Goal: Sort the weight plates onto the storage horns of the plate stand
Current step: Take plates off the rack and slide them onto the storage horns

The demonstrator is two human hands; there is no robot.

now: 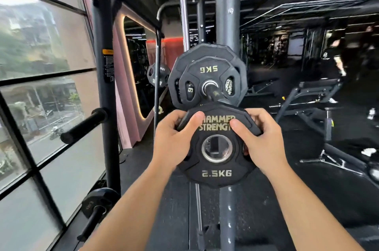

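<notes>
I hold a black 2.5 kg plate (217, 172) with gold lettering upright in front of me. My left hand (174, 140) grips its left edge and my right hand (264, 138) grips its right edge, thumbs on the face. Just above and behind it, a storage horn (213, 91) on the grey upright (227, 14) carries a 5 kg plate (208, 70) in front of a larger black plate (205, 49). The held plate's hole sits below the horn's tip.
On the left upright (106, 86) a bare horn (82, 125) sticks out toward the window, and a lower horn (92, 220) holds a small plate (98, 199). A 10 kg plate (158, 74) hangs farther back. Benches (311, 96) stand at the right; a person (334, 55) is in the background.
</notes>
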